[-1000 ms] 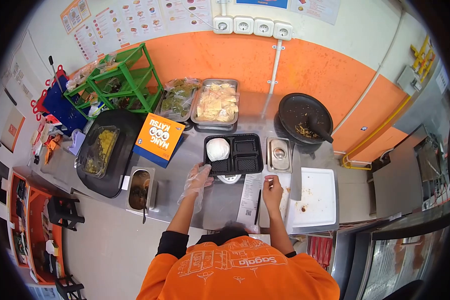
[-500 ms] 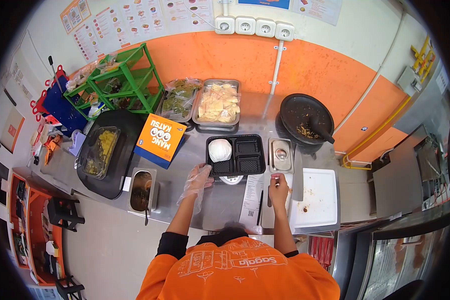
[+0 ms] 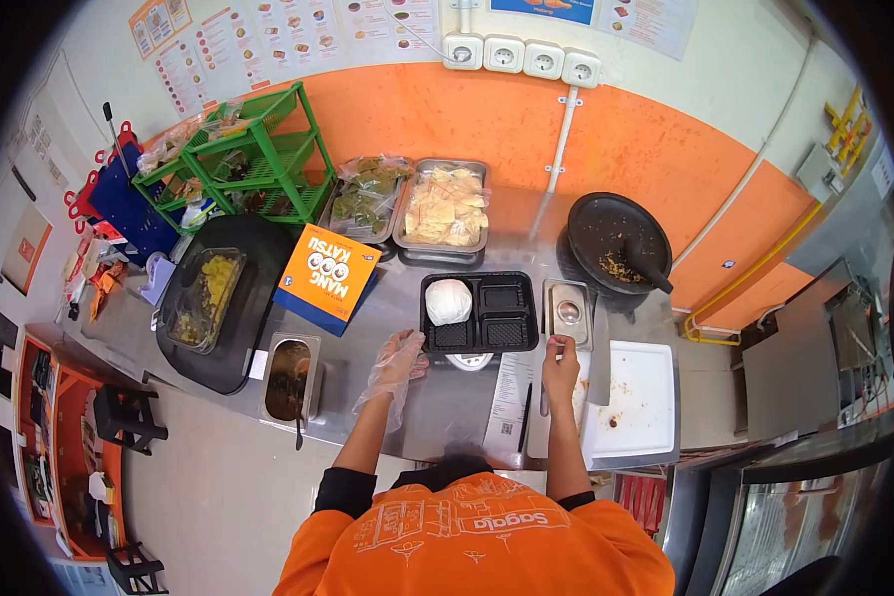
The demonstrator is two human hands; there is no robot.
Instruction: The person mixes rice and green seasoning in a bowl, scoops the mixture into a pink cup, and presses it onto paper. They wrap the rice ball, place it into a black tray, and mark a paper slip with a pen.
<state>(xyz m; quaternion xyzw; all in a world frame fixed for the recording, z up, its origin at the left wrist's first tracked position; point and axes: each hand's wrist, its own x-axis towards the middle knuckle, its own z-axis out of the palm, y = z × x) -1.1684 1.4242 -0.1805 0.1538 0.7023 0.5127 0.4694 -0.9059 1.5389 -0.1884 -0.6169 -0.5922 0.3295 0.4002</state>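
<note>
My left hand point(image 3: 397, 360) wears a clear plastic glove, its fingers stretched out beside the near left corner of a black compartment tray point(image 3: 509, 301). A round white mound point(image 3: 448, 301), likely rice, fills the left part of that tray. The tray rests on a small white scale point(image 3: 470, 362), mostly hidden underneath. My bare right hand point(image 3: 560, 366) is closed, fingertips together at the near edge of a small lidded steel container point(image 3: 568, 310). What those fingers hold, if anything, is hidden. A printed receipt point(image 3: 508, 397) and a black pen point(image 3: 526, 415) lie between my hands.
A white cutting board point(image 3: 633, 397) and a knife point(image 3: 601, 358) lie at right. Behind them stands a dark stone mortar point(image 3: 616, 238). Leftward are a steel sauce container point(image 3: 290, 382), an orange box point(image 3: 328, 273), a black lid point(image 3: 191, 328) and a green rack point(image 3: 268, 159).
My right hand has moved slightly forward, closer to the lidded steel container. My left hand stays beside the tray. The whole view has shifted a little.
</note>
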